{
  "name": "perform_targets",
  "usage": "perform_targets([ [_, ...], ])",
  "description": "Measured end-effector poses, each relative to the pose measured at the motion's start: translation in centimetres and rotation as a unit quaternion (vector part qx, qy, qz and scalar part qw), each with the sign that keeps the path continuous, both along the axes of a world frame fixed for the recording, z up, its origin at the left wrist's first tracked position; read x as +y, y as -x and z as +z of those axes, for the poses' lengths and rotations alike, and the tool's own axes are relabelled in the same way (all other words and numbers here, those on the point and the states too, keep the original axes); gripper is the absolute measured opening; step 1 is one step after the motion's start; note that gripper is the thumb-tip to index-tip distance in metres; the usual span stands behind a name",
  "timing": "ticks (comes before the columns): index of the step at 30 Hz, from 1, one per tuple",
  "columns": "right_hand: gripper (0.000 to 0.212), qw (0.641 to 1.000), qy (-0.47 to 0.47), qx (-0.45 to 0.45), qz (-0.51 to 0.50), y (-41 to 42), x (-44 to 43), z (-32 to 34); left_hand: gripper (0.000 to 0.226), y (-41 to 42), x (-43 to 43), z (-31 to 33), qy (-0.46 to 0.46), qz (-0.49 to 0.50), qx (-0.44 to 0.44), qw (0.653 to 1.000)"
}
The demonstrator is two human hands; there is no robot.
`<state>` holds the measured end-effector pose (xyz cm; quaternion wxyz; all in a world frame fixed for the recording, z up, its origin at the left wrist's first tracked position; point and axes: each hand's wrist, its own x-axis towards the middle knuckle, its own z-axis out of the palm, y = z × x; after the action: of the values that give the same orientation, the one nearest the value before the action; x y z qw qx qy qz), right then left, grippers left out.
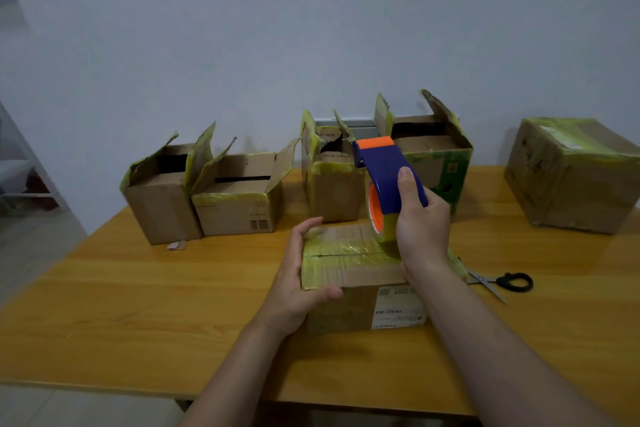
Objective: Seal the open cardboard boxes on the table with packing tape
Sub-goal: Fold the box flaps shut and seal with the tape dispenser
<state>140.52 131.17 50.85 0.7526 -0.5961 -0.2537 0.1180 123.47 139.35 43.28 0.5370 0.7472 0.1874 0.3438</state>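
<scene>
Pale grey wall (311,28) behind a wooden tabletop (138,305). Near the middle of the tabletop, towards the front edge, sits a box (349,274) with its flaps shut and yellowish tape across the top. The left hand (298,274) cups its left end, thumb on the front face, fingers curved over the top. The right hand (420,218) grips a blue and orange dispenser (384,177), thumb along its back, the roll resting on the box top near the right end. Scissors (498,282) lie just right of the box. Along the back edge stands a row of open boxes (239,208), flaps up. A taped box (571,177) sits at the back right corner.
</scene>
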Motion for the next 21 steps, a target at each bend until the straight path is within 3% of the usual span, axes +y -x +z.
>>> perform_targets([
  [8,0.037,1.0,-0.002,0.004,0.0,0.0,0.2,0.1,0.108,0.3,1.2,0.0,-0.108,0.013,0.051,0.993],
  [11,0.038,1.0,-0.002,0.004,0.003,-0.1,0.1,0.0,0.105,0.4,0.9,0.2,0.014,-0.017,0.018,1.0],
  [14,0.039,1.0,-0.001,0.004,0.009,-0.1,0.0,0.0,0.088,-0.6,1.3,1.4,0.171,0.035,0.016,0.984],
  [18,0.038,1.0,0.002,0.003,0.01,-0.2,-0.1,-0.1,0.056,-2.3,2.6,3.1,0.175,0.104,0.101,0.974],
  [21,0.036,1.0,0.001,0.001,0.009,-0.1,0.0,-0.1,0.039,-2.2,2.8,3.3,0.151,0.1,0.103,0.978],
])
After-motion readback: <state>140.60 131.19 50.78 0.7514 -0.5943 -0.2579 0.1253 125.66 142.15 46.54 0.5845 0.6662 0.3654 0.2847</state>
